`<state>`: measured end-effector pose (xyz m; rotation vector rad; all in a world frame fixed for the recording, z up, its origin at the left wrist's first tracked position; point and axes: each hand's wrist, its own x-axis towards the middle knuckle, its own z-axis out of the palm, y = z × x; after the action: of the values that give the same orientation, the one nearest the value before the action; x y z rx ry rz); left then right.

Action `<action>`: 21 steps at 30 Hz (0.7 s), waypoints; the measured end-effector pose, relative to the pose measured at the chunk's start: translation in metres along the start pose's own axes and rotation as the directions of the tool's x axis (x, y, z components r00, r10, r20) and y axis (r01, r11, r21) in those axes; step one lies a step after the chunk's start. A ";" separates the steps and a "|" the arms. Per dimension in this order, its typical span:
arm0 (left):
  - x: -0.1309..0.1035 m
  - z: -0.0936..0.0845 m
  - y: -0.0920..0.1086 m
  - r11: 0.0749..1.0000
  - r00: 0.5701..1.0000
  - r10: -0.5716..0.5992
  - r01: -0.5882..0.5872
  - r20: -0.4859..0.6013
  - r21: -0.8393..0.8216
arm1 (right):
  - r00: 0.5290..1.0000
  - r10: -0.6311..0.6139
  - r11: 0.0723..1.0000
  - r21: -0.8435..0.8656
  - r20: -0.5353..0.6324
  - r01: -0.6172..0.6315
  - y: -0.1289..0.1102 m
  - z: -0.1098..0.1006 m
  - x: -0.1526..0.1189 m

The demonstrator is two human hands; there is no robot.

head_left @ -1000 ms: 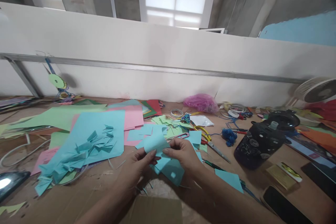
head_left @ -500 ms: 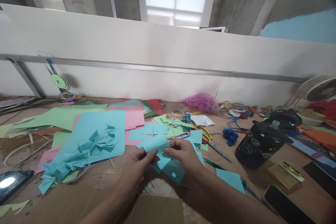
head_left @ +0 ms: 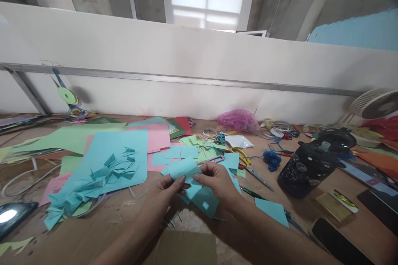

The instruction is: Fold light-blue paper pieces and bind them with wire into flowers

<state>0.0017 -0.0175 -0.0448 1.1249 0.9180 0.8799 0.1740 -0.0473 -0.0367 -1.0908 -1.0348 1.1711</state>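
A small piece of light-blue paper (head_left: 183, 170) is pinched between both hands and curves upward over the fingers. My left hand (head_left: 170, 190) grips its left end, thumb on top. At its right end, my right hand (head_left: 214, 179) is closed with thumb and bent index finger on the paper. More blue paper squares (head_left: 203, 202) lie just below the hands; the fingers partly cover them. To the left, a heap of folded blue paper pieces (head_left: 102, 176) rests on a large blue sheet (head_left: 115, 143).
Yellow-handled scissors (head_left: 259, 178) and a blue yarn ball (head_left: 272, 160) lie right of the hands. Farther right stand a dark bottle (head_left: 306, 169) and a fan (head_left: 377, 103). A phone (head_left: 337, 242) lies at the front right. Green sheets (head_left: 71, 136) and a pink plastic bag (head_left: 238, 120) are behind.
Both hands keep hold of the blue paper in nearly the same pose. The whole view has shifted very slightly.
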 end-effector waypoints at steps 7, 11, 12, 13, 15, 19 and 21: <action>-0.007 0.005 0.009 0.979 0.994 -0.080 0.093 0.080 -0.181 | 1.000 0.017 1.000 0.000 0.020 -0.017 -0.004 0.001 -0.003; -0.003 0.001 0.002 0.992 0.990 -0.106 0.112 0.093 -0.063 | 0.999 -0.011 1.000 -0.022 0.037 0.012 -0.003 0.000 -0.004; -0.001 0.000 -0.001 0.995 0.993 -0.096 0.098 0.069 -0.025 | 0.999 -0.019 0.999 -0.041 0.039 0.021 -0.003 0.000 -0.004; 0.001 -0.001 -0.004 0.997 0.996 -0.080 0.080 0.043 0.003 | 0.999 -0.022 0.998 -0.056 0.043 0.025 -0.003 0.000 -0.004; 0.003 -0.002 -0.007 0.999 0.999 -0.036 0.036 -0.001 0.016 | 0.998 -0.008 0.997 -0.077 0.060 0.012 -0.002 0.000 -0.004; 0.003 0.001 -0.007 1.000 0.999 0.015 -0.015 -0.032 0.014 | 0.995 0.053 0.989 -0.144 0.087 -0.040 -0.002 0.001 -0.006; 0.003 0.001 -0.006 0.999 0.999 0.026 -0.025 -0.039 0.036 | 0.992 0.082 0.982 -0.179 0.093 -0.064 -0.002 0.001 -0.007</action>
<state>0.0043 -0.0165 -0.0506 1.1553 0.9571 0.9125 0.1724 -0.0539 -0.0346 -1.2272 -1.2030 1.2211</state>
